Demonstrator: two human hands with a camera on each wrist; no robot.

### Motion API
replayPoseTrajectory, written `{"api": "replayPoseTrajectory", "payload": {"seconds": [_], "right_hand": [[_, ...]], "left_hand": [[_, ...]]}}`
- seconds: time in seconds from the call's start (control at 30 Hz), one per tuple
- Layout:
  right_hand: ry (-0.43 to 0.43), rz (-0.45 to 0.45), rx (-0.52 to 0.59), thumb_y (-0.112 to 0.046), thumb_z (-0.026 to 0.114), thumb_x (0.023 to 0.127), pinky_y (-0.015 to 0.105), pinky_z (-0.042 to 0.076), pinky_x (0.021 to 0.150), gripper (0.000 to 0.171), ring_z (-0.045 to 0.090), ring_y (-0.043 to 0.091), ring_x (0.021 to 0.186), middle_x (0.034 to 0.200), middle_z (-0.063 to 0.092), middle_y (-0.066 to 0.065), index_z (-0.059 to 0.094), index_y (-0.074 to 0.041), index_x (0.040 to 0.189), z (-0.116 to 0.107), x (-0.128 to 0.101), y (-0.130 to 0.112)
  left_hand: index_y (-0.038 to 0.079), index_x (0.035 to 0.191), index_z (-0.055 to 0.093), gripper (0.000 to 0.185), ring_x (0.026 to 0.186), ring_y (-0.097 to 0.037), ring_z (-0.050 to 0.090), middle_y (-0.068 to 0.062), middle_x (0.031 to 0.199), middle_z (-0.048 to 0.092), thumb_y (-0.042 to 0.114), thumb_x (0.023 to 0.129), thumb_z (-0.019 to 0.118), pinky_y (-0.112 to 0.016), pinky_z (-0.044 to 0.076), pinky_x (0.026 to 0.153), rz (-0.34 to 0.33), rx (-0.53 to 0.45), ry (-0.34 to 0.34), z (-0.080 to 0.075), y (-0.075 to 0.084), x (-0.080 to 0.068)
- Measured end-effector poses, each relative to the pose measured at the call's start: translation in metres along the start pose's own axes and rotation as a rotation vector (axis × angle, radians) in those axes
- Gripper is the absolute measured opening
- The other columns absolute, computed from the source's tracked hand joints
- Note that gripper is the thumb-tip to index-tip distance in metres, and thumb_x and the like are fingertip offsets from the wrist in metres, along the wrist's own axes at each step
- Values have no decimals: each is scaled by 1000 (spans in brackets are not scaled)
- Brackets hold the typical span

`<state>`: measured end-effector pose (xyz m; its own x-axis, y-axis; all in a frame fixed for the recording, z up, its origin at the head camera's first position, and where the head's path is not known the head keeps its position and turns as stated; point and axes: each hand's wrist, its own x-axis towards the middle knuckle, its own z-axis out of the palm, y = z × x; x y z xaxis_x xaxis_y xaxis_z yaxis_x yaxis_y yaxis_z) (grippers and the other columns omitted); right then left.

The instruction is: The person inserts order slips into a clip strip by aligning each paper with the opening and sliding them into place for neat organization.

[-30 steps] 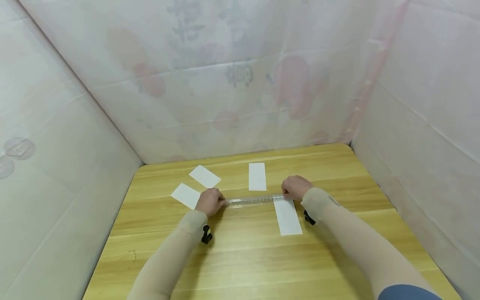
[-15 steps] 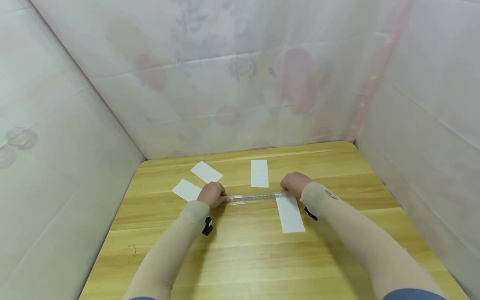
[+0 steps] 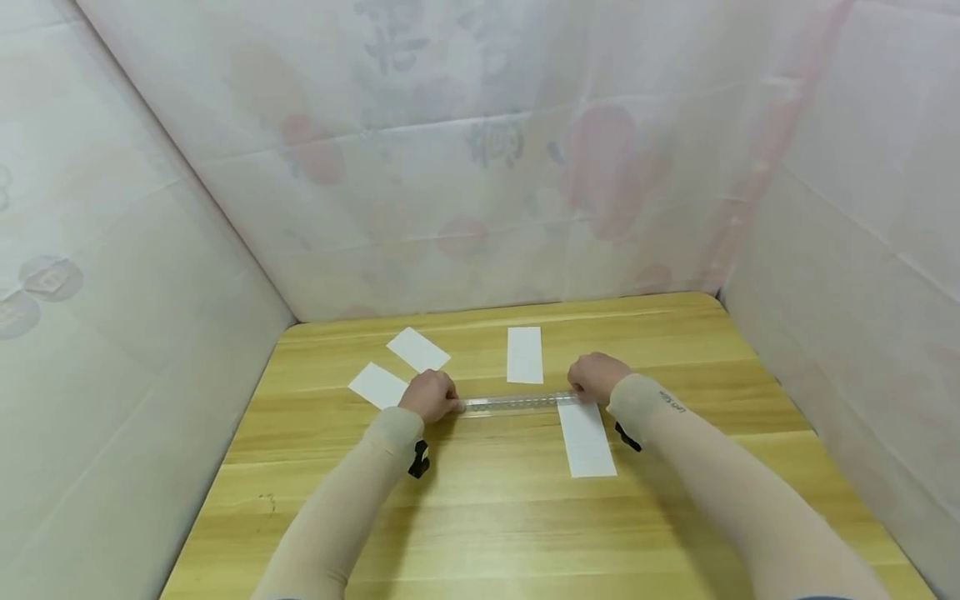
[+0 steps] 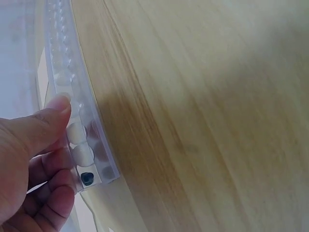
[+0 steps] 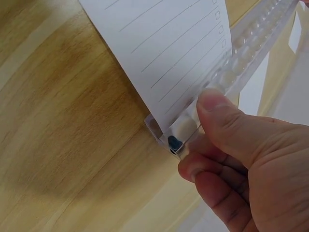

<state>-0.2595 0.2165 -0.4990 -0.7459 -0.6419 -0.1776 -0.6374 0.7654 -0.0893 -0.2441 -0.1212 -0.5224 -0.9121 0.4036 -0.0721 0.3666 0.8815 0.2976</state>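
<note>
Both the left hand (image 3: 431, 396) and the right hand (image 3: 598, 378) pinch a clear strip (image 3: 517, 402), one at each end, at the frame's lower centre. A ruled sheet (image 5: 161, 50) meets its right end; three white sheets (image 3: 524, 355) lie higher and leftward on the table (image 3: 510, 517).

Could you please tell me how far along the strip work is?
Apparently done: the long, clear plastic strip overlaps one end of a white, lined paper card. In hand: the left hand and right hand grip its ends. Perhaps remaining: releasing it, then three other white rectangular paper cards lying flat.
</note>
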Motion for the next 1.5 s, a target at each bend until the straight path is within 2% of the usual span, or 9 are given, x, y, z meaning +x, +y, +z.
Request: {"api": "replayPoseTrajectory", "payload": {"seconds": [0.3,0.67,0.73,0.87,0.97,1.07,1.2,1.37,1.5], "right_hand": [[-12,20,-13,-10,73,84,25,39,55,25,42,8,57,63,49,-8,57,-17,66,1,0,1],[-20,45,-36,0,66,82,24,37,54,27,37,9,54,59,46,-6,54,-16,64,-5,4,-12],[-31,45,-61,-1,68,83,25,41,55,24,42,8,55,61,50,-6,57,-14,67,-6,8,-13],[-68,24,-156,-10,73,84,27,50,60,13,56,12,63,69,60,-2,63,-10,77,-6,14,-15],[-83,22,-205,-13,75,83,28,52,63,12,60,15,66,72,62,1,65,-8,79,-7,17,-16],[-81,29,-219,-14,76,82,28,52,64,13,61,15,66,72,63,1,65,-8,79,-8,18,-16],[-74,32,-213,-13,76,82,28,53,65,13,61,15,67,74,63,2,65,-8,80,-8,18,-14],[-95,52,-181,-11,76,82,28,52,65,11,60,15,68,75,63,2,65,-8,82,-6,17,-13],[-84,45,-159,-10,76,82,27,51,63,12,58,13,65,72,61,-1,64,-9,78,-4,18,-13]], "left_hand": [[14,83,78,20,66,-8,60,6,76,69,34,85,73,-29,51,68,-15,-2,7,-3,3,2],[13,88,78,19,74,-13,63,2,85,70,30,86,73,-32,53,69,-18,-76,83,-1,-3,-9],[10,96,77,22,84,-19,65,-3,93,70,29,89,70,-36,53,75,-33,-110,100,-4,-10,-13],[1,117,67,36,109,-36,57,-17,116,63,27,92,64,-48,47,92,-178,-195,172,-15,-37,-25],[-6,126,58,51,117,-44,48,-27,127,52,32,93,61,-54,42,96,-307,-141,222,-24,-67,-36],[-13,129,50,63,118,-48,44,-33,129,46,38,93,59,-56,41,95,-384,-40,217,-26,-93,-47],[-13,132,46,75,115,-50,43,-35,126,45,49,91,58,-61,41,89,-408,4,168,-21,-110,-55],[-7,133,46,81,114,-49,42,-33,127,44,61,89,52,-65,39,86,-393,21,116,-9,-112,-57],[-5,133,45,79,116,-47,41,-31,127,42,61,89,52,-66,37,87,-416,19,117,-5,-111,-58]]}}
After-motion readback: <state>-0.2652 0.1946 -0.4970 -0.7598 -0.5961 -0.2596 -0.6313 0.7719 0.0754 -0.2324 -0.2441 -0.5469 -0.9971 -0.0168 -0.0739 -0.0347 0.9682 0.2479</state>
